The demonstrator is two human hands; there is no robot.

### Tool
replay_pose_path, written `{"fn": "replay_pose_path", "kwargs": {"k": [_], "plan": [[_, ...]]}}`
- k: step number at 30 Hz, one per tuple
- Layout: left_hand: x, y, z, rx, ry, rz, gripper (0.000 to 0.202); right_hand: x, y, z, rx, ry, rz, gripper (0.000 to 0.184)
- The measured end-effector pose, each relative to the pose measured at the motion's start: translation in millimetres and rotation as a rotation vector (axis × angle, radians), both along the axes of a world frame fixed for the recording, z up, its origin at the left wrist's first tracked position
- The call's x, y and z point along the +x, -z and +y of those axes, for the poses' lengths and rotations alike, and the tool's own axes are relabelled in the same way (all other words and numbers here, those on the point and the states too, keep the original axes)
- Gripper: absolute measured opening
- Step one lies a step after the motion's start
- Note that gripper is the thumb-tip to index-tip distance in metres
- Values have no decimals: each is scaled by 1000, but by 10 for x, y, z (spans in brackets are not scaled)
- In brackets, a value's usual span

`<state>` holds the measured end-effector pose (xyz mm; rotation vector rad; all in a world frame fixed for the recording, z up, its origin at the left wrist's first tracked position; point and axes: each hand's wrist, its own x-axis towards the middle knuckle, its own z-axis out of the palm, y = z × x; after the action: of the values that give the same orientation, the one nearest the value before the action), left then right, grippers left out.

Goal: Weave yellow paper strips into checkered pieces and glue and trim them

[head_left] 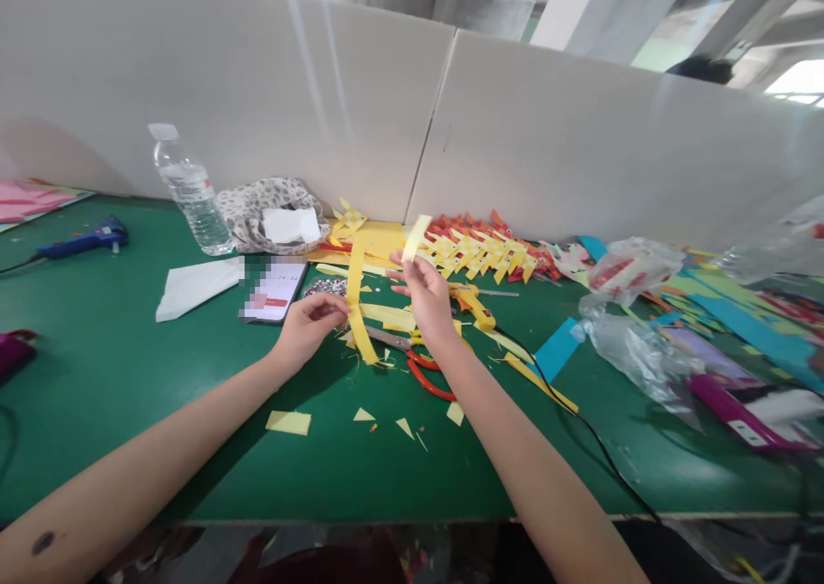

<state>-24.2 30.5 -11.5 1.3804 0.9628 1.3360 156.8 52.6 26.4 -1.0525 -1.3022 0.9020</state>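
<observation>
Yellow paper filled both hands. Left hand (313,319) had its thumb and fingertips pinched near the middle of a long yellow strip (355,288), which stood up past the fingers and hung below them, slightly bent. Right hand (428,299), raised a little farther forward, held a short pale strip (418,237) between thumb and forefinger, the other fingers loosely spread; the two strips were apart.

Between the hands and just below them lay scissors (400,342), blades pointing toward the left hand, red handles partly behind the right forearm. A heap of small beads (326,287) sat just beyond the left hand, and a phone (276,290) lay to that hand's left, near a white tissue (196,288). Farther beyond the left hand were a patterned cloth pouch (248,212) and a water bottle (191,197), tilted in the view.

Just right of the right hand was a yellow glue gun (476,307), its black cord trailing away rightward. Beyond that hand, folded yellow-and-white paper pieces (486,255) stood in a row before red ones. A blue paper strip (557,349) lay well to its right. Nearer the body than the left hand, a pale yellow rectangle (288,422) rested on the green tabletop (360,481).
</observation>
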Motion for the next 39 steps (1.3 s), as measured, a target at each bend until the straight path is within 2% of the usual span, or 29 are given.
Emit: {"fn": "replay_pose_path", "kwargs": {"k": [3, 10, 17, 22, 25, 29, 36, 39], "plan": [[-3, 20, 9, -3, -9, -3, 6, -8, -26, -43, 62, 58, -90, 33], [-2, 25, 1, 20, -19, 35, 4, 22, -84, -94, 339, 356, -369, 26], [12, 10, -2, 4, 32, -50, 24, 45, -105, -101, 432, 452, -483, 16], [23, 10, -1, -68, 40, -12, 18, 36, -186, -179, 446, 508, -449, 21], [23, -1, -7, -81, 41, 23, 16, 25, -209, -214, 420, 437, -365, 22], [17, -30, -25, -44, 35, 76, 13, 31, -192, -193, 312, 398, -276, 22], [26, -82, -78, -10, 155, 135, 11, 82, -118, -32, 55, 262, -175, 35], [33, -73, -90, -22, 183, 172, 14, 81, -106, -3, -8, 253, -134, 37]]}}
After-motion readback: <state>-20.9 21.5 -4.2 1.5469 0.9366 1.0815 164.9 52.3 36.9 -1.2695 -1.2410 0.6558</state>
